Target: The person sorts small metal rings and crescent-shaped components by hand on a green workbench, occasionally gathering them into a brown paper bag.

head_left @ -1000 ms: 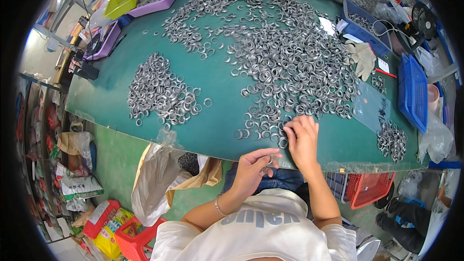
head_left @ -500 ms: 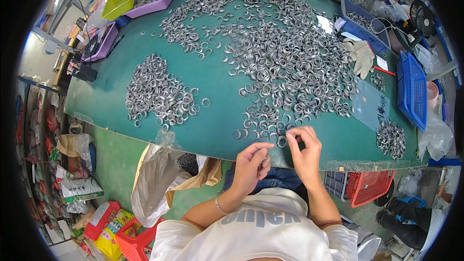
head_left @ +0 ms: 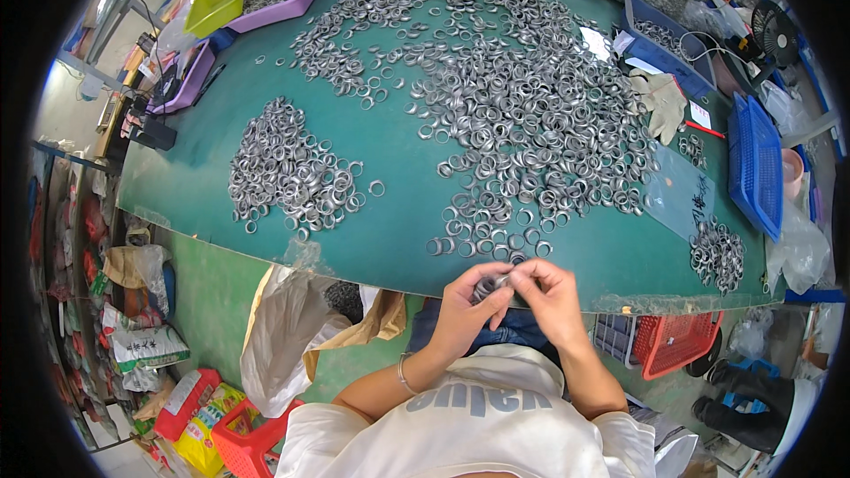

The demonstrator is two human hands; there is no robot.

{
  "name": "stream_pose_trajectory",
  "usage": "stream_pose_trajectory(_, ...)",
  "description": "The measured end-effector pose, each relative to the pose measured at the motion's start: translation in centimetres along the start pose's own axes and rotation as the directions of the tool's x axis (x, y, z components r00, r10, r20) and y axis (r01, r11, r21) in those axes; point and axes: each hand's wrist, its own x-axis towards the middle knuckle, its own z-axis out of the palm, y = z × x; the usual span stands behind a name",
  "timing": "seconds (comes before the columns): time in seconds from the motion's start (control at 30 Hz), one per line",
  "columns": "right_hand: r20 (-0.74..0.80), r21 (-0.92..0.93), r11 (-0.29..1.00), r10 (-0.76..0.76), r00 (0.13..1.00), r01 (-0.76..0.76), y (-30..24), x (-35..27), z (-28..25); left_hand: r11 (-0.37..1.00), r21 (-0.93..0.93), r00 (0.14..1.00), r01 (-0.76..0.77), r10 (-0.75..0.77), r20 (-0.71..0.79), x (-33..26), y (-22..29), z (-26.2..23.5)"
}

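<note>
Snugly held, round grey metal rings [head_left: 486,287] sit by the green table [head_left: 390,164] edge at six o'clock.
A ring heap [head_left: 288,155] lies at nine; the left hand [head_left: 462,303] curls round dull-shining rings, the right hand [head_left: 549,299] pinches narrowly against them; a small pile [head_left: 718,257] at four.

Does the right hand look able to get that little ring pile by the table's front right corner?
Probably yes: only green tabletop seems to lie between the right hand and the little pile, though that hand is busy at the rings in the left hand.
</note>
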Motion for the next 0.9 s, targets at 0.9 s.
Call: stream_pose_trajectory(0.9, 0.064, -0.375, 0.915, -0.138, 0.988, 0.151, -2.0, -0.3, -0.9, 0.962, 0.258, 0.995, -0.086, 0.098, -0.034, -0.3, 0.2, -1.2)
